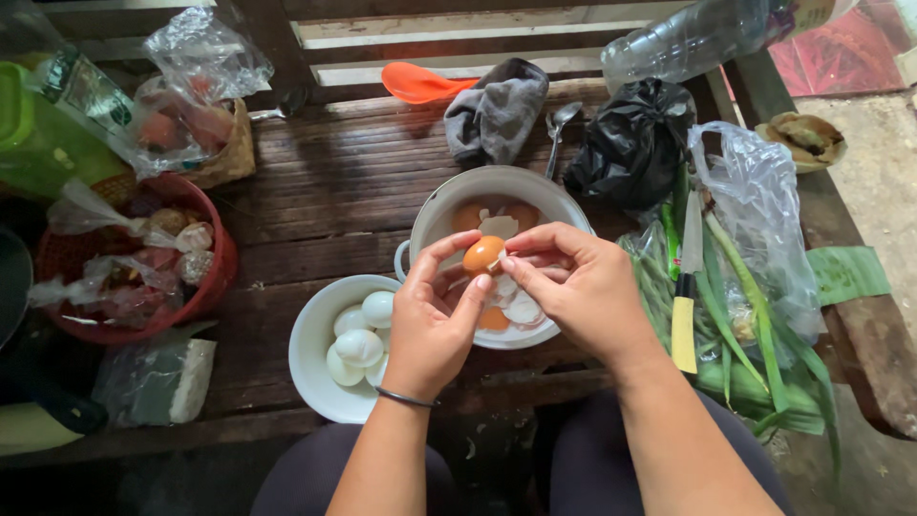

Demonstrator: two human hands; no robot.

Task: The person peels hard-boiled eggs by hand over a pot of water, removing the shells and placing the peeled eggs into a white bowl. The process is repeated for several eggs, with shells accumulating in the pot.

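On the dark wooden desk (325, 191), a brown egg (483, 255) sits pinched between both hands above the enamel pot (449, 205), the left hand (435, 320) closed under it, the right hand (578, 282) nipping shell from its right side.

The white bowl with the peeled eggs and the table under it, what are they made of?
The white bowl looks like glazed ceramic or enamel: smooth, evenly white, faintly shiny; which one is unclear. The table is dark, unpainted wood: separate planks with grain lines and gaps between them. The left hand holds a brown egg above another bowl.
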